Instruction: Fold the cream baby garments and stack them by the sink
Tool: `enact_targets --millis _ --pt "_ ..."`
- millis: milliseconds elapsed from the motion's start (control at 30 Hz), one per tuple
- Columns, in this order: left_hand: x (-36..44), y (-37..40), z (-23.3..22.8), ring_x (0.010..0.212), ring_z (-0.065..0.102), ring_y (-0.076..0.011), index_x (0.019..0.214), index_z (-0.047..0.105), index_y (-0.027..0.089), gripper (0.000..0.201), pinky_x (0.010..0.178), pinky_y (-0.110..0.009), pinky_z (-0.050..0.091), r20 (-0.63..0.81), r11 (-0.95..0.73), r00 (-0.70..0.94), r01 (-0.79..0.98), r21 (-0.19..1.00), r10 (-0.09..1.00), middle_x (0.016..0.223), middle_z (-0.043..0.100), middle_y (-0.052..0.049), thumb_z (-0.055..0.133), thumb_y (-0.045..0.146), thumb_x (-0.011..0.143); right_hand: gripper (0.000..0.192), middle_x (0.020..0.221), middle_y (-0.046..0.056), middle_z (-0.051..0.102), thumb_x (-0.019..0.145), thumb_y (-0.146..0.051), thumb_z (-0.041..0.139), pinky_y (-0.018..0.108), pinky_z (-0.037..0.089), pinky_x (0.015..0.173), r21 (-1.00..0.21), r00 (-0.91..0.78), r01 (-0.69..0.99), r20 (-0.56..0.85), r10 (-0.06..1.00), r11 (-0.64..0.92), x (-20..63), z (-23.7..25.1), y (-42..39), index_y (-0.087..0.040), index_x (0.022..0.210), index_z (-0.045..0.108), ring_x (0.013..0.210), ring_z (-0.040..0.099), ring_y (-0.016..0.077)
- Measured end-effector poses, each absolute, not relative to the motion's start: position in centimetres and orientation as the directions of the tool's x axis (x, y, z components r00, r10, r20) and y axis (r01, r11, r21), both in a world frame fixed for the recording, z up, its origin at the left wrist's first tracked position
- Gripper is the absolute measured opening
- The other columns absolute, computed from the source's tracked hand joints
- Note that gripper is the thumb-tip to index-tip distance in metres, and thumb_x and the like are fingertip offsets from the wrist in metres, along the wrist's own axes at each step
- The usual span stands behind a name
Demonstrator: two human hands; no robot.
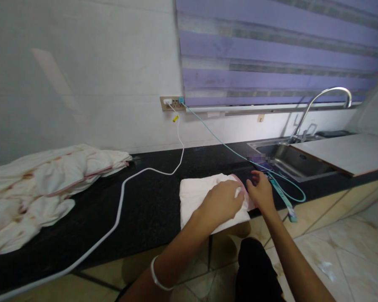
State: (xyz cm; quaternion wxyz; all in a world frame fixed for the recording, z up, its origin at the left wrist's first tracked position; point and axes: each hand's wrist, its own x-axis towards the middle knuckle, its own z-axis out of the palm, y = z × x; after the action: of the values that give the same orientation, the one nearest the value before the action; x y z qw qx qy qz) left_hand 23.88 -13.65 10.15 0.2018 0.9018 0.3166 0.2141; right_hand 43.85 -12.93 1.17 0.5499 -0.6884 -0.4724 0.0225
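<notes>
Your folded white cloth (197, 197) with a pink-trimmed edge lies at the front edge of the black countertop (151, 205), its near side overhanging slightly. Your left hand (222, 201) presses on its right part, fingers curled, pinching the trim. Your right hand (261, 191) rests at the cloth's right edge, fingers loosely spread. A heap of crumpled linen (40, 184) fills the counter's left end; a white cable (119, 205) crosses the open middle. The sink (290, 159) sits toward the right end, a teal cable (280, 186) beside your right hand.
</notes>
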Motion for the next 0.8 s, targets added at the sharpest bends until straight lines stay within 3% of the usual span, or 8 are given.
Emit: enact_targets --millis 167,267,367,500,667,800 --pt "20.7 -11.8 8.3 0.145 0.045 -0.0315 0.141 0.059 0.007 0.050 0.124 -0.045 0.029 0.343 -0.709 0.621 0.606 0.359 0.705 0.150 0.054 -0.019 0.037 0.028 0.102 0.054 0.143 0.020 0.053 0.098 -0.035 0.044 0.051 0.042 0.113 -0.574 0.404 0.802 0.724 0.559 0.164 40.0 3.9 -14.8 -0.012 0.146 0.045 0.135 0.050 0.0292" --pt "19.2 -10.7 5.8 0.151 0.034 -0.0352 0.150 0.050 0.009 0.054 0.125 -0.052 0.027 0.334 -0.653 0.563 0.680 0.332 0.756 0.158 0.045 -0.017 0.038 0.031 0.102 0.057 0.152 0.018 0.047 0.102 -0.034 0.039 0.049 0.040 0.116 -0.496 0.236 0.817 0.753 0.615 0.294 36.3 4.0 -15.2 -0.014 0.155 0.036 0.142 0.045 0.0270" --pt "17.5 -10.2 2.6 0.153 0.030 -0.0388 0.154 0.046 0.015 0.059 0.123 -0.060 0.026 0.249 -0.551 0.493 0.765 0.332 0.834 0.162 0.039 -0.015 0.044 0.039 0.101 0.055 0.152 0.017 0.050 0.103 -0.036 0.037 0.051 0.033 0.121 -0.394 0.035 0.875 0.632 0.774 0.282 34.1 2.1 -14.7 -0.014 0.153 0.043 0.146 0.040 0.0288" --pt "15.5 -10.1 -0.2 0.154 0.029 -0.0335 0.156 0.043 0.019 0.060 0.125 -0.057 0.024 0.268 -0.515 0.445 0.787 0.338 0.855 0.164 0.036 -0.012 0.043 0.044 0.102 0.052 0.153 0.015 0.051 0.103 -0.042 0.039 0.058 0.024 0.122 -0.253 0.005 0.961 0.419 0.908 0.111 33.7 -0.7 -13.9 -0.017 0.144 0.056 0.150 0.033 0.0353" --pt "14.4 -10.2 -0.9 0.157 0.020 -0.0355 0.154 0.044 0.015 0.064 0.126 -0.055 0.023 0.319 -0.475 0.369 0.792 0.384 0.873 0.167 0.030 -0.015 0.046 0.048 0.100 0.057 0.158 0.015 0.045 0.103 -0.046 0.038 0.056 0.026 0.121 -0.270 0.034 0.960 0.384 0.923 0.077 34.7 -1.0 -13.3 -0.016 0.151 0.049 0.151 0.031 0.0352" --pt "13.9 -10.0 -1.4 0.156 0.019 -0.0368 0.152 0.041 0.011 0.065 0.126 -0.055 0.023 0.401 -0.394 0.173 0.716 0.576 0.900 0.166 0.027 -0.021 0.048 0.047 0.099 0.063 0.152 0.024 0.049 0.105 -0.045 0.033 0.046 0.035 0.117 -0.380 0.111 0.924 0.359 0.927 0.036 36.8 -0.2 -12.6 -0.005 0.152 0.043 0.143 0.044 0.0311"
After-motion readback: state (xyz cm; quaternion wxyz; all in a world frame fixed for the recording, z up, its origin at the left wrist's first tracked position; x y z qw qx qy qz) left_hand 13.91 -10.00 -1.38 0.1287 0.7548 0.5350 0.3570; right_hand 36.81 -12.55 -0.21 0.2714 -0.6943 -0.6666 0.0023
